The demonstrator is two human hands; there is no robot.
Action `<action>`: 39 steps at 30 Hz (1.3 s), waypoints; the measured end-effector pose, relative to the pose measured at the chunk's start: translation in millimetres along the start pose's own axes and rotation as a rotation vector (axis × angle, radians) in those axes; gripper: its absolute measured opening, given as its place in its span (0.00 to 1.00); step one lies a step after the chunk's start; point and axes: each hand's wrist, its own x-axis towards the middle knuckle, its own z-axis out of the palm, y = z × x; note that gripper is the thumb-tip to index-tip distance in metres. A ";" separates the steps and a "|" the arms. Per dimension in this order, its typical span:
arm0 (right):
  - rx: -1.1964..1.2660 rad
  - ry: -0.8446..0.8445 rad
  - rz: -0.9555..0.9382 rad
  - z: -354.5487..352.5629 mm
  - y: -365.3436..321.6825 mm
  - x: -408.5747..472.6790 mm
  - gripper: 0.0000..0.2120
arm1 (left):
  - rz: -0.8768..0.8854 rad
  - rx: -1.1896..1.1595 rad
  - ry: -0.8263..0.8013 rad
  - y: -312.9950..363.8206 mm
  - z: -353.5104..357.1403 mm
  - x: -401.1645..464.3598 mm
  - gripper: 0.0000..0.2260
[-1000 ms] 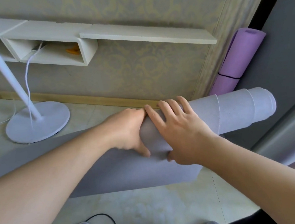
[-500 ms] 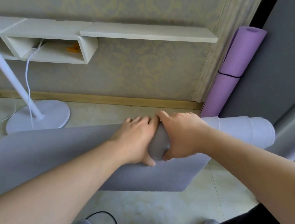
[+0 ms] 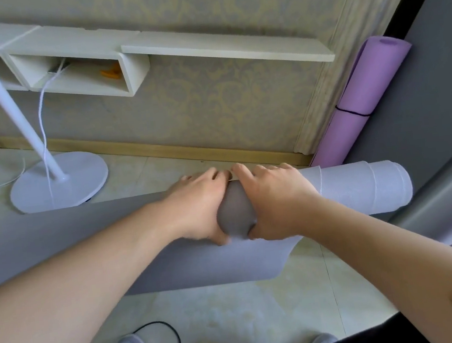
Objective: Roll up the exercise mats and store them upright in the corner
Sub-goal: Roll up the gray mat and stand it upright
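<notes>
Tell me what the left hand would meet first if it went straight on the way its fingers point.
The left hand, curled over the grey rolled exercise mat, points toward the wall. Past the roll it would probably cross bare pale floor tile and meet the wooden skirting board first, though depth is unclear.

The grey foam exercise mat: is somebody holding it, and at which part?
Yes. The left hand and right hand both grip the half-rolled grey foam exercise mat around the middle of its rolled part, side by side.
</notes>
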 end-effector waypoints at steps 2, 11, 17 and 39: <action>0.033 -0.051 0.046 -5.8 7.1 -0.4 0.48 | 0.041 0.136 0.034 4.7 10.5 -0.5 0.57; -0.128 -0.029 -0.009 -0.2 2.6 -11.2 0.63 | 0.053 0.040 -0.009 1.5 -4.6 6.9 0.47; -0.015 0.029 0.014 3.1 8.4 -3.0 0.46 | 0.034 -0.003 0.026 -4.8 -8.7 3.4 0.48; 0.121 -0.119 0.112 -13.2 17.1 -3.6 0.42 | 0.071 0.097 0.046 -4.2 -1.2 3.0 0.61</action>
